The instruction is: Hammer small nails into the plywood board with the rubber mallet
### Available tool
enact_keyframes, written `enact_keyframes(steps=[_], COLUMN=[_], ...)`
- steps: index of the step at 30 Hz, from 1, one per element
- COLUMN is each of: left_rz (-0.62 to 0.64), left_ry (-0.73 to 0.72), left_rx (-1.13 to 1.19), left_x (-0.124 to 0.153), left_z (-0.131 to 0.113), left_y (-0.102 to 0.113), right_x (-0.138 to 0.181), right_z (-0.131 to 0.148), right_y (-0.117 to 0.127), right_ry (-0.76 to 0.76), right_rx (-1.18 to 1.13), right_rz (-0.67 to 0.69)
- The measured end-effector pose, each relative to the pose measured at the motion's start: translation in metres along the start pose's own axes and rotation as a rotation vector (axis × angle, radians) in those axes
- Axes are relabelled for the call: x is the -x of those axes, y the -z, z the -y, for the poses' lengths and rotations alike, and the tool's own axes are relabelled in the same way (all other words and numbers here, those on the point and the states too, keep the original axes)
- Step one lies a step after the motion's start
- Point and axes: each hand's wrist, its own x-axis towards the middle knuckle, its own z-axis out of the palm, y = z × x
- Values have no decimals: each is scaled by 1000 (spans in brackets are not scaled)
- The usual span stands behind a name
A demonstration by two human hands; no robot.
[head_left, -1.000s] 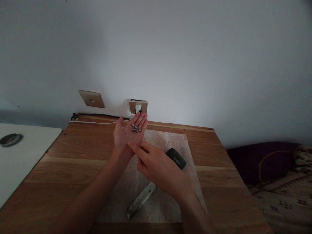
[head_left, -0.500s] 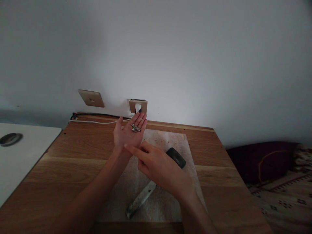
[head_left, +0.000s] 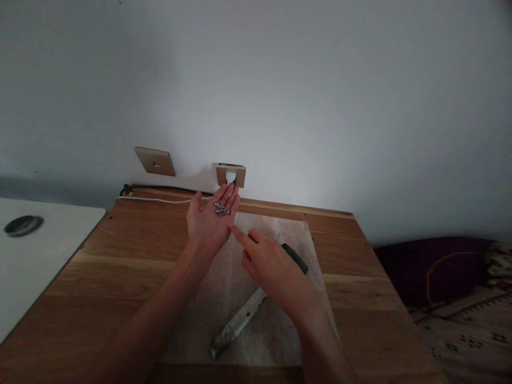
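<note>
My left hand (head_left: 210,224) is held palm up over the board, fingers stretched out. Several small metal nails (head_left: 222,209) lie in a loose pile on that palm, near the base of the fingers. My right hand (head_left: 272,261) points its index finger at the little-finger edge of the left palm, at or very close to the skin. Its other fingers are partly curled, and I see nothing in them. Beneath the right hand lies a hammer with a dark head (head_left: 295,258) and a worn, pale handle (head_left: 239,322); the hand covers its middle.
A pale board (head_left: 280,341) with small holes lies on the wooden table (head_left: 360,288). Behind stands a wall with a socket and white plug (head_left: 231,177) and another wall plate (head_left: 155,161). Cables (head_left: 168,201) run along the back edge. A white surface (head_left: 52,256) adjoins at left.
My right index finger has moved from the left wrist up to the palm's outer edge. The nails stay on the left palm. The view has shifted slightly.
</note>
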Motion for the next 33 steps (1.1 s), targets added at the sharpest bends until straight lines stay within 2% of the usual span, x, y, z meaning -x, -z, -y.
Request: enact_keyframes(steps=[2, 6, 11, 15, 17, 20, 22, 25, 29, 33], left_rz=[10, 10, 0, -16, 3, 25, 24, 20, 43, 45], left_ry=[-1, -10, 3, 1, 6, -3, -6, 0, 11, 8], left_rx=[8, 12, 7, 14, 2, -36, -50, -39, -17, -5], left_x=[0, -2, -1, -1, -2, -1, 0, 1, 4, 4], left_z=[-1, -2, -3, -1, 0, 1, 0, 0, 1, 2], left_y=[1, 1, 0, 0, 1, 1, 0, -1, -3, -3], right_x=[-1, -1, -2, -4, -5, -7, -7, -9, -11, -9], right_z=[0, 4, 4, 8, 9, 7, 6, 7, 5, 7], right_y=[0, -3, -6, -6, -6, -7, -9, -13, -14, -12], right_ry=[-7, 148, -30, 102, 40, -129, -81, 26, -123, 54], right_rx=[-10, -92, 26, -19, 56, 142, 102, 84, 138, 35], right_rz=[-5, 68, 16, 78, 100, 47, 41, 101, 48, 78])
